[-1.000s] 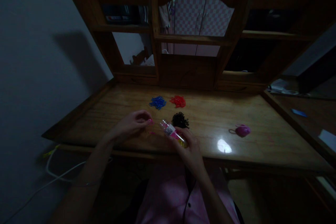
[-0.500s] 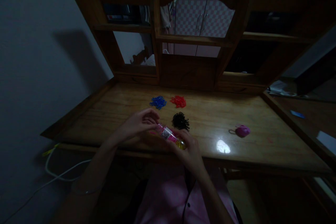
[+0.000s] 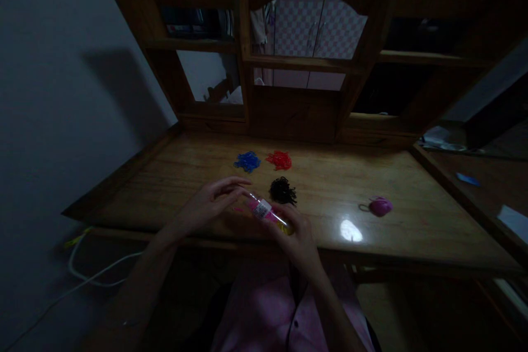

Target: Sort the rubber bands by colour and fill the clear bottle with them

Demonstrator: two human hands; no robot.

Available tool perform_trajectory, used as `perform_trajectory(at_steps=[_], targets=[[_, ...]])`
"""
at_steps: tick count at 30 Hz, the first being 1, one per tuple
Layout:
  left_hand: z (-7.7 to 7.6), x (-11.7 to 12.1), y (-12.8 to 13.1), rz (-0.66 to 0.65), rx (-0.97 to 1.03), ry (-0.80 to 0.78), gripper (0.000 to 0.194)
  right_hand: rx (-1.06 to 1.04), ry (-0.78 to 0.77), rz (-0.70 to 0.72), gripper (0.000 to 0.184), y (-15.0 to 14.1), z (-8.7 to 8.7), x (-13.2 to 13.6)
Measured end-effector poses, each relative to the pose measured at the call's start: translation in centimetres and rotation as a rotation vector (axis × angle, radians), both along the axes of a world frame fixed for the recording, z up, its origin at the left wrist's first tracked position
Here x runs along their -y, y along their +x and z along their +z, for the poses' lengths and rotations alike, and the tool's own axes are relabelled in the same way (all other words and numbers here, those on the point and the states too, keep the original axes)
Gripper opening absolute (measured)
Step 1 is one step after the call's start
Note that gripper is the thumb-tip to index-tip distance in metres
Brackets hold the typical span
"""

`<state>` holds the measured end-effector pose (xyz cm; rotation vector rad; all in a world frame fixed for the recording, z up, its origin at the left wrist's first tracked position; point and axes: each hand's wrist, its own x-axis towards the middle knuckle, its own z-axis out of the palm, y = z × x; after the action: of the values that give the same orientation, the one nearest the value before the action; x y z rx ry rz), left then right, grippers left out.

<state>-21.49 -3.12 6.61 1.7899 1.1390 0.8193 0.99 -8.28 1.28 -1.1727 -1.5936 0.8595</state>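
Note:
My right hand [image 3: 297, 234] is closed around the lower end of a clear tube [image 3: 284, 223], which lies tilted over the desk's front part. The tube carries a white label [image 3: 262, 208]; pink bits show inside it, with yellow ones at the lower right end. At its upper left end is my left hand [image 3: 212, 198], fingers stretched out and thumb apart, close to or touching the tube. A few pink bits [image 3: 238, 209] lie on the desk below that hand. Beyond the tube sits a pile of small black bands [image 3: 282, 191].
Farther back lie a blue pile [image 3: 247, 161] and a red pile [image 3: 280, 160] of similar small pieces. A purple pouch-like thing with a loop [image 3: 380, 206] rests at the right. Wooden shelving [image 3: 297, 113] rises behind the desk [image 3: 330, 176]. A white cable [image 3: 94, 278] hangs at the left.
My left hand's curled fingers have straightened over the tube's upper end. Less pink shows in that end now. My right hand keeps its hold in nearly the same place.

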Motion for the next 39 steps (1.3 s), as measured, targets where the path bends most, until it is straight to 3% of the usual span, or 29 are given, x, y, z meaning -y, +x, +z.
perform_trajectory(at_steps=[4,8,11,15,19,24,28,34,39], targets=[[-1.0,0.0,-1.9,0.056,-0.051,0.036,0.041,-0.028,-0.01,-0.006,0.029,0.0,0.0,0.0],[-3.1,-0.6,-3.6,0.028,-0.299,0.155,0.034,-0.044,-0.016,-0.014,0.03,0.0,0.0,0.0],[-4.5,-1.0,-3.7,-0.087,-0.433,0.19,0.026,-0.06,-0.024,-0.01,0.029,0.0,0.1,-0.1],[-5.4,-0.8,-2.8,-0.071,-0.463,0.232,0.02,-0.063,-0.018,-0.008,0.028,0.0,0.1,-0.1],[-5.1,-0.3,-1.6,-0.001,-0.45,0.283,0.018,-0.03,-0.011,-0.019,0.029,0.1,0.0,-0.1],[-3.3,0.8,-0.3,0.13,-0.253,0.212,0.019,-0.007,0.004,0.003,0.028,0.2,-0.1,-0.1],[-2.1,1.4,0.6,0.267,-0.201,0.243,0.019,0.018,-0.002,0.025,0.029,0.2,-0.3,0.0],[-1.5,1.3,1.2,0.155,-0.194,0.2,0.018,0.006,0.003,0.057,0.029,0.3,-0.4,0.1],[-1.3,1.5,1.1,0.149,-0.123,0.17,0.022,0.01,0.011,0.058,0.028,0.3,-0.3,0.0]])
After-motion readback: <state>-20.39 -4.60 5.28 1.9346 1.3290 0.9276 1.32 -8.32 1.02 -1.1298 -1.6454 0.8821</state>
